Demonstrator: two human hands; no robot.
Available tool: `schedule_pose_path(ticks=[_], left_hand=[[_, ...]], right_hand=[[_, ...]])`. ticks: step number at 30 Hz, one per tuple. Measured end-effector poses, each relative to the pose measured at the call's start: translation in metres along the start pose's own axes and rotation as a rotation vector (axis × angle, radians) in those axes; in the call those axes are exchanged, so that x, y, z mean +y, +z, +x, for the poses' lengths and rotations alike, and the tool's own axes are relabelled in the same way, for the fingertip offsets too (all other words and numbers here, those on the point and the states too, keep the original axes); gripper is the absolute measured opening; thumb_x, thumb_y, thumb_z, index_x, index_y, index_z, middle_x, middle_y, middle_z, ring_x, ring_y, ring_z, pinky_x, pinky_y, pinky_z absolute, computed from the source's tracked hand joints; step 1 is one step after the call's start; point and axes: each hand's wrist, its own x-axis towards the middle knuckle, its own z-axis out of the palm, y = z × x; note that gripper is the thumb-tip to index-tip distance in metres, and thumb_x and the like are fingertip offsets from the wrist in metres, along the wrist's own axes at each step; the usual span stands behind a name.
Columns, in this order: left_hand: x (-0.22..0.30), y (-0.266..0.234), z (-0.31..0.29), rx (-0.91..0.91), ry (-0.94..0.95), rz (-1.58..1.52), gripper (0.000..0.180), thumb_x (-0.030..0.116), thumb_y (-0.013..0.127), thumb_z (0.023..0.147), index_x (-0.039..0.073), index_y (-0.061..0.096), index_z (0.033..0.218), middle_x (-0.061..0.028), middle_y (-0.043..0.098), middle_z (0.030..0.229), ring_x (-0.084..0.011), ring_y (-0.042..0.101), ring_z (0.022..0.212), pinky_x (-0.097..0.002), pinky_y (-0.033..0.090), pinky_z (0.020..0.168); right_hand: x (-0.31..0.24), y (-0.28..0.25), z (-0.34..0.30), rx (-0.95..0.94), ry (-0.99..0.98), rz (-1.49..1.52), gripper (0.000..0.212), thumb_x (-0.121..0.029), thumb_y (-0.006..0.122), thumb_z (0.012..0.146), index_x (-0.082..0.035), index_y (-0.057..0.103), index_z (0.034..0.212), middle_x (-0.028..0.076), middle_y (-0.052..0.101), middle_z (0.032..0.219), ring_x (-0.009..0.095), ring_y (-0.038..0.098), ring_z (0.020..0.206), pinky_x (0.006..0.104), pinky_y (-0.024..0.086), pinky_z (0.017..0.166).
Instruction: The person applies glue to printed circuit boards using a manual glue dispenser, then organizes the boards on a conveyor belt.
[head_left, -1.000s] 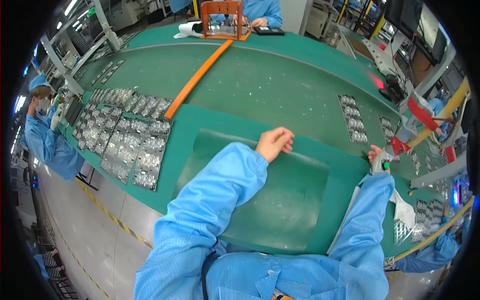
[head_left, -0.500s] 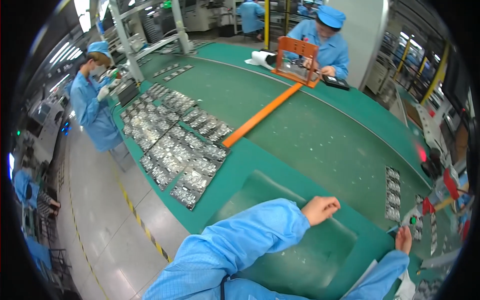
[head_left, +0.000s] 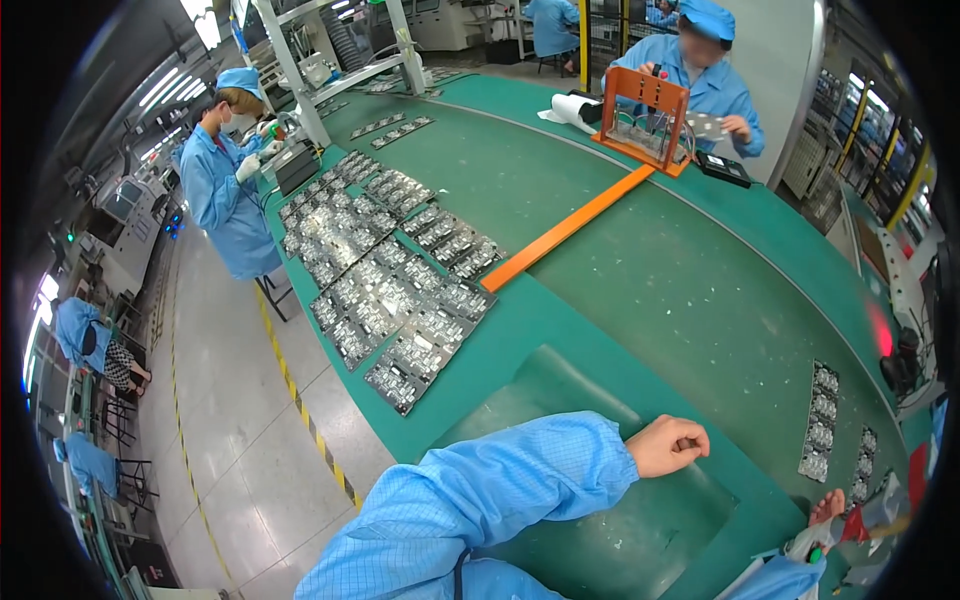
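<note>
My left hand (head_left: 668,445) is a closed fist resting on a darker green mat (head_left: 560,390) that lies on the green table; nothing shows inside it. Its blue sleeve crosses the mat from the lower edge. My right hand (head_left: 826,507) sits at the lower right rim, largely cut off, with its fingers around a small tool (head_left: 815,545) that has a green button and a red part. Just beyond that hand, two strips of circuit boards (head_left: 820,422) lie on the table, apart from both hands.
Many circuit board panels (head_left: 400,290) cover the table's left edge. An orange strip (head_left: 570,228) runs to an orange rack (head_left: 645,115), where a person in blue (head_left: 705,75) works. Another person (head_left: 225,175) stands at the left, beside a floor aisle with a yellow-striped line (head_left: 300,410).
The view has swung left and up, so both hands now sit lower and further right in the picture. The left fist stays on the mat; the right hand keeps its tool.
</note>
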Motion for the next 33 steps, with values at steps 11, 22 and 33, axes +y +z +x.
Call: schedule_pose_path(ticks=[11,22,33], left_hand=[[-0.012,0.003,0.005,0.011,0.013,-0.053,0.012,0.002,0.053,0.074,0.000,0.061,0.082,-0.0097,0.062,0.071,-0.0132,0.059,0.064,-0.0253,0.048,0.061],[-0.014,-0.004,0.020,0.205,0.090,0.223,0.006,0.004,0.060,0.072,-0.001,0.061,0.077,-0.0080,0.061,0.070,-0.0137,0.057,0.064,-0.0255,0.046,0.060],[-0.052,-0.168,0.167,0.563,-0.049,1.248,0.086,0.037,0.078,0.047,0.021,0.038,0.121,-0.0208,0.031,0.126,-0.0351,0.023,0.121,-0.0419,0.028,0.095]], right_hand=[[0.000,-0.019,0.000,0.003,-0.010,0.023,0.029,-0.018,0.049,0.085,-0.005,0.044,0.111,-0.001,0.048,0.080,0.007,0.043,0.065,0.0173,0.038,0.056],[-0.017,0.085,-0.047,-0.045,-0.069,0.063,0.025,-0.020,0.052,0.082,-0.006,0.051,0.102,0.005,0.057,0.093,0.014,0.054,0.083,0.0267,0.045,0.071],[-0.002,0.074,-0.042,0.033,-0.106,0.066,0.022,-0.018,0.049,0.083,-0.005,0.050,0.101,0.004,0.059,0.087,0.019,0.057,0.077,0.0323,0.048,0.065]])
